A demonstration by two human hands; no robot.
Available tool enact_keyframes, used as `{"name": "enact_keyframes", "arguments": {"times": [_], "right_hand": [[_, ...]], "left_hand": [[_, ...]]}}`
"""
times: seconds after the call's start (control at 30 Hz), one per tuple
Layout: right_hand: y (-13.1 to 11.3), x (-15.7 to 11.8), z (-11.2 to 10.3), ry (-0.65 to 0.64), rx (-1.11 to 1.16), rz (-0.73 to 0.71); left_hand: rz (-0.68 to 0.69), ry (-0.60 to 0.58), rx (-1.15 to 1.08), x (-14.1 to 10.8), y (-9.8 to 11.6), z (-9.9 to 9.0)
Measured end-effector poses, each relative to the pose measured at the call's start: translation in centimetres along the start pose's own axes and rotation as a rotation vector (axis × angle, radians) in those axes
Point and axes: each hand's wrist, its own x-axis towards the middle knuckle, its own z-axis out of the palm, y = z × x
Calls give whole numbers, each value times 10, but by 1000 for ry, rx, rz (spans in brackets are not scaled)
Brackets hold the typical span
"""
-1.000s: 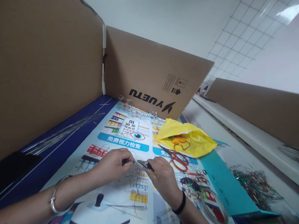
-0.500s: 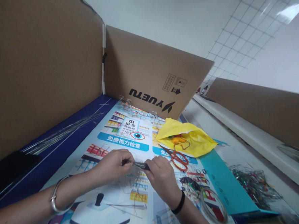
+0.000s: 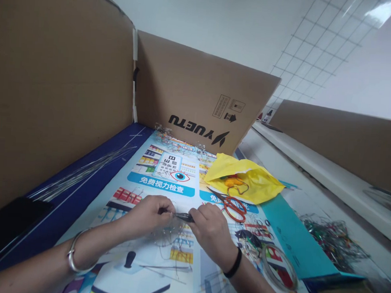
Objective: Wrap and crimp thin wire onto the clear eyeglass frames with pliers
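Note:
My right hand (image 3: 210, 229) is closed around a small pair of dark pliers (image 3: 183, 217), with the jaws pointing left. The fingertips of my left hand (image 3: 154, 214) are pinched together at the tip of the pliers. They hold a thin wire, mostly hidden by the fingers. Fine silvery wire pieces (image 3: 166, 238) show just below the hands, over the printed poster (image 3: 162, 259); which of them hang from the hand I cannot tell. Orange-handled scissors (image 3: 234, 209) lie beyond my right hand, partly against an open yellow bag (image 3: 262, 186) with orange thread (image 3: 233, 183) in it.
Cardboard panels (image 3: 199, 89) stand at the back and left. Long straight wires (image 3: 84, 175) lie on the left. At the right are a clear round roll (image 3: 279, 266), a teal box flap (image 3: 299, 241) and a tangle of coloured wire pieces (image 3: 333, 241).
Both hands stay in nearly the same place. The left fingers have shifted slightly at the pliers' tip, and the pliers have tilted a little.

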Motion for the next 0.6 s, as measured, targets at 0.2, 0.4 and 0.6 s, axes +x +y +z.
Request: {"name": "enact_keyframes", "arguments": {"times": [0.2,0.4,0.6], "right_hand": [[0,-2,1,-1,-8,-3],[-1,0,2,-21,-3,-12],[4,3,-1,-40,-12,33]], "left_hand": [[-14,-11,7,0,-2,1],[-4,-29,7,1,-5,3],[-47,-9,-113,6,-15,4]]}}
